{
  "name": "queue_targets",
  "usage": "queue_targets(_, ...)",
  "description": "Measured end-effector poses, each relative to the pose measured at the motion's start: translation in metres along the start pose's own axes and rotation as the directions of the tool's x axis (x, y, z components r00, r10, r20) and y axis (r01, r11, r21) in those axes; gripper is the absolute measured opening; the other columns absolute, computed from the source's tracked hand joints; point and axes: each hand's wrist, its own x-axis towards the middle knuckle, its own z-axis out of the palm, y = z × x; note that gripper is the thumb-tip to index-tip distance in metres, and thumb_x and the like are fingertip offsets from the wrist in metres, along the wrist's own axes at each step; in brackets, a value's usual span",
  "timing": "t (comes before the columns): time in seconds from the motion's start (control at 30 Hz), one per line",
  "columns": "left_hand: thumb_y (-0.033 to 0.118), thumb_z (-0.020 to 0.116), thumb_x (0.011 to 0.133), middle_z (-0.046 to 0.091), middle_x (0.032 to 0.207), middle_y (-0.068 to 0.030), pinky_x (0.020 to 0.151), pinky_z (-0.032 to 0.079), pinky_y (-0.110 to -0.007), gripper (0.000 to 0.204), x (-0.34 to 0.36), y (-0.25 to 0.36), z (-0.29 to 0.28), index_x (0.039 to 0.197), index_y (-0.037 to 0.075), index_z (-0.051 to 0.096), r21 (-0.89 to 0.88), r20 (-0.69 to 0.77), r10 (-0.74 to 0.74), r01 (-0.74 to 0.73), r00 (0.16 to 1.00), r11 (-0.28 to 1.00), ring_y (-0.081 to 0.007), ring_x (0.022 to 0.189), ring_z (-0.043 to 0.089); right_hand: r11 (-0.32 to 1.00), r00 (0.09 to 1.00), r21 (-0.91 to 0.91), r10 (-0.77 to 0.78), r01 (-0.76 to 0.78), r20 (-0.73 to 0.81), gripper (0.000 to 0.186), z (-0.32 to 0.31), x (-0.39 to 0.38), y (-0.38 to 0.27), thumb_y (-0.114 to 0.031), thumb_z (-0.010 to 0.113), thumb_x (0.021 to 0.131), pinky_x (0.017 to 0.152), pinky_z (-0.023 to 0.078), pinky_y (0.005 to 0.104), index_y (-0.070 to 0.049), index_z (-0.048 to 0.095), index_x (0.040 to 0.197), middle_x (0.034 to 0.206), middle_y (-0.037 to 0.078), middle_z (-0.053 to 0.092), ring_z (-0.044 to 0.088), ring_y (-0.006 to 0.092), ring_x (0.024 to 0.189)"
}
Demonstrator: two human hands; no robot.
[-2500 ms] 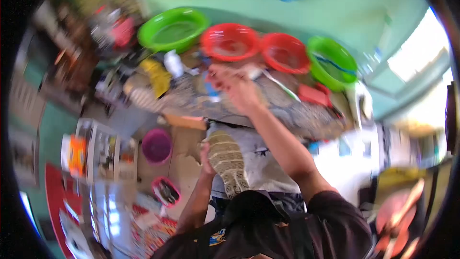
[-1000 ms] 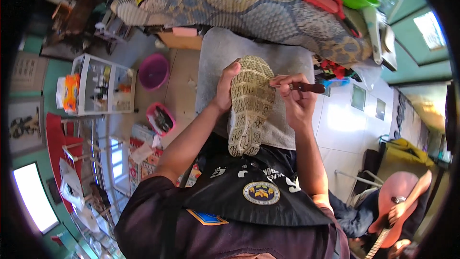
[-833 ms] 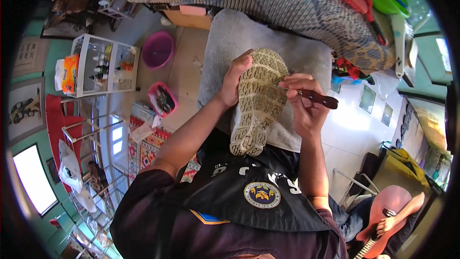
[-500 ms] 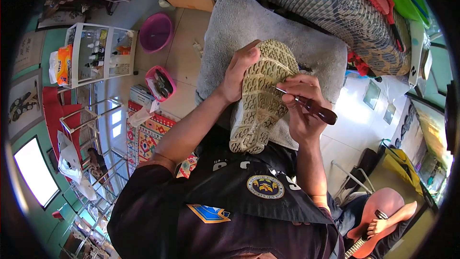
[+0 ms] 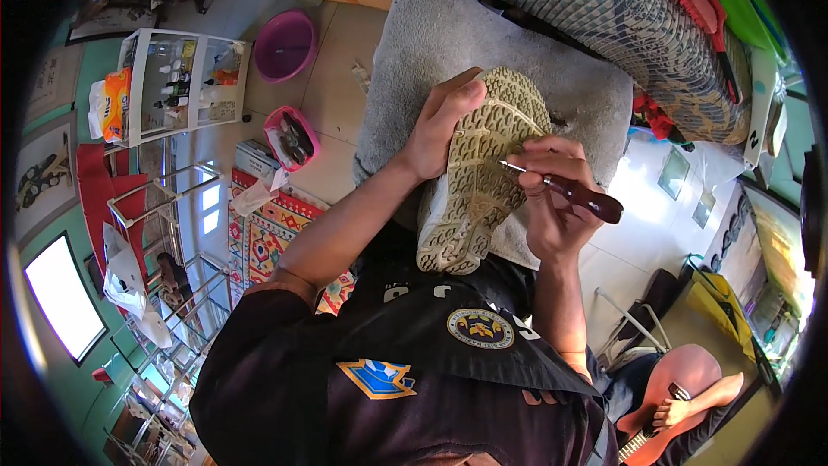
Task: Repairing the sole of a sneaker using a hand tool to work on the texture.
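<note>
My left hand [image 5: 435,125] grips the shoe [image 5: 483,177], sole up; right hand [image 5: 552,198] clamped on awl [image 5: 569,194], tip touching sole, over grey towel [image 5: 431,43].

Bright daylight, glare off the white floor tiles [image 5: 664,207], strong fisheye bending, dark vignetted rim.

what we cannot make out around the shoe

our left hand [image 5: 435,125] covers one edge of the shoe [image 5: 479,177], whose upper faces away from us, and our right hand [image 5: 552,207] hides the middle of the awl [image 5: 569,194]; its metal tip is too thin to tell whether it enters the sole. the grey towel [image 5: 448,43] runs under the shoe and out of sight. items inside the white shelf unit [image 5: 177,82] and the pink tray [image 5: 291,138] are too small to name. the guitar [image 5: 668,397] is cut off by the rim.
</note>
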Motion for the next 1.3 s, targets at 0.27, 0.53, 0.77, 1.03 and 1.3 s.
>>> queue_targets(0.27,0.035,0.046,0.113,0.071,0.105,-0.0045,0.083,0.055,-0.029,0.039,0.0,0.002,0.002,0.119,0.0,0.064,0.03,-0.009,0.014,-0.013,1.0,0.999,-0.0097,0.093,0.067,0.971,0.996,-0.225,-0.061,0.076,0.073,0.022,0.008,0.009,-0.001,-0.002,0.086,0.081,0.091,0.052,0.0373,-0.006,0.078,0.101,0.096,0.005,0.08,0.073,0.0248,0.098)
queue_targets(0.53,0.035,0.047,0.112,0.069,0.099,-0.0032,0.079,0.054,-0.027,0.037,0.0,0.002,0.004,0.112,0.002,0.064,0.003,-0.012,0.002,-0.002,1.0,1.0,-0.0083,0.089,0.066,0.947,0.981,-0.283,-0.111,0.152,0.156,0.022,0.007,0.011,-0.001,-0.003,0.087,0.081,0.09,0.05,0.0367,-0.007,0.079,0.101,0.096,0.005,0.079,0.073,0.0239,0.096)
queue_targets(0.77,0.035,0.048,0.112,0.069,0.098,-0.0029,0.078,0.053,-0.027,0.037,-0.001,0.004,0.005,0.112,0.002,0.064,0.04,-0.031,0.004,-0.003,1.0,0.999,-0.0083,0.088,0.066,0.995,0.999,-0.088,-0.046,0.046,-0.001,0.022,0.008,0.011,0.005,-0.002,0.086,0.082,0.09,0.051,0.0372,-0.006,0.078,0.101,0.096,0.009,0.079,0.074,0.0252,0.094)
queue_targets(1.03,0.035,0.047,0.112,0.067,0.095,-0.0015,0.077,0.051,-0.028,0.037,0.003,-0.002,0.0,0.106,0.003,0.064,0.087,-0.016,0.043,-0.041,0.999,0.995,-0.0078,0.084,0.062,0.969,0.995,-0.231,-0.075,0.088,0.064,0.017,0.005,0.011,0.001,-0.005,0.086,0.081,0.091,0.051,0.0386,-0.007,0.077,0.096,0.095,0.005,0.079,0.074,0.0256,0.098)
queue_targets(1.3,0.034,0.046,0.112,0.066,0.094,-0.0013,0.076,0.05,-0.028,0.036,0.002,-0.002,-0.001,0.104,0.003,0.063,0.096,-0.017,0.056,-0.054,0.998,0.994,-0.0073,0.084,0.061,0.975,0.997,-0.206,-0.071,0.078,0.039,0.02,0.005,0.011,0.004,-0.002,0.085,0.082,0.09,0.05,0.0389,-0.006,0.076,0.099,0.096,0.008,0.079,0.074,0.0255,0.097)
